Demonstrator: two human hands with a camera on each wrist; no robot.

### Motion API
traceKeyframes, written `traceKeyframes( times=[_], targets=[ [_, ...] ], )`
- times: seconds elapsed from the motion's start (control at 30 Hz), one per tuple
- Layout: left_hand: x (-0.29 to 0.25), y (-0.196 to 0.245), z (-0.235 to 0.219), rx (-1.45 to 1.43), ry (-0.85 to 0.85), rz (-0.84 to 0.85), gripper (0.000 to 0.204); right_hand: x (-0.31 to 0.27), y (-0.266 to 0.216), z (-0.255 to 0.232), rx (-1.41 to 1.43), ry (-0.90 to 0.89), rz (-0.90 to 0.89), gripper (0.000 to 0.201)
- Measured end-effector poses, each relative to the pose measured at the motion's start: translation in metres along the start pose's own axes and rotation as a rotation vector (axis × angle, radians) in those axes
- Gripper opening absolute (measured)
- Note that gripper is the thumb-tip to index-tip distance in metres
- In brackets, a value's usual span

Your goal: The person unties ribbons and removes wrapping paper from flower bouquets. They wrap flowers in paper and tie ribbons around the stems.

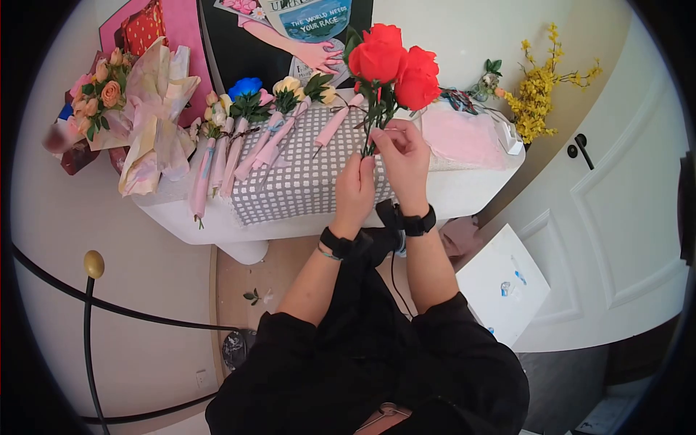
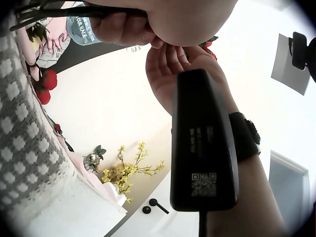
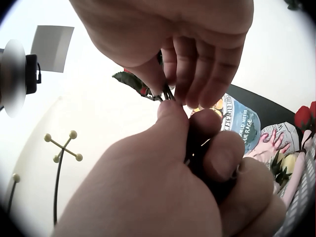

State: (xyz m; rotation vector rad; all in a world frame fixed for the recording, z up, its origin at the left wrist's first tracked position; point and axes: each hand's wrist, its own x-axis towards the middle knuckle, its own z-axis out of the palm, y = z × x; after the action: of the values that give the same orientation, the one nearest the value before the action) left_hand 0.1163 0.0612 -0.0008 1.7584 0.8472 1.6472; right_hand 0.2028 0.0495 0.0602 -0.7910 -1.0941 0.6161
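Observation:
Red artificial roses [image 1: 377,56] stand upright above both hands in the head view, their dark green stems [image 1: 373,119] bunched together. My left hand [image 1: 354,194] grips the lower stems, its fingers curled round them and its thumb along the front. Just above it, my right hand [image 1: 404,163] pinches the stems between thumb and fingertips. From the right wrist, the right hand [image 3: 197,54] hangs over the left hand [image 3: 148,168], the stems passing between the two thumbs. A green leaf [image 3: 129,83] shows beside the right thumb.
Several pink-wrapped flowers [image 1: 250,145] lie on a grey-and-white checked cloth [image 1: 290,192] on the table. Pink sheets [image 1: 464,138] lie at the right. A large wrapped bouquet [image 1: 156,123] stands at the left, yellow flowers [image 1: 540,94] at the right by a white door [image 1: 623,239].

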Motion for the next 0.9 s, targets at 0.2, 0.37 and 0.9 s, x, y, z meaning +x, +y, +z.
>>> traceKeyframes(
  times=[0.2, 0.37, 0.9],
  targets=[
    [-0.028, 0.009, -0.014, 0.045, 0.087, -0.038, 0.022, -0.034, -0.004, 0.011, 0.081, 0.083, 0.056, 0.016],
    [-0.041, 0.012, -0.024, 0.009, 0.095, -0.049, 0.024, -0.047, -0.006, 0.012, -0.059, 0.022, 0.043, 0.012],
    [-0.062, 0.030, -0.036, -0.340, -0.017, -0.198, 0.023, -0.064, -0.023, -0.006, 0.221, -0.178, 0.142, 0.009]
  ],
)
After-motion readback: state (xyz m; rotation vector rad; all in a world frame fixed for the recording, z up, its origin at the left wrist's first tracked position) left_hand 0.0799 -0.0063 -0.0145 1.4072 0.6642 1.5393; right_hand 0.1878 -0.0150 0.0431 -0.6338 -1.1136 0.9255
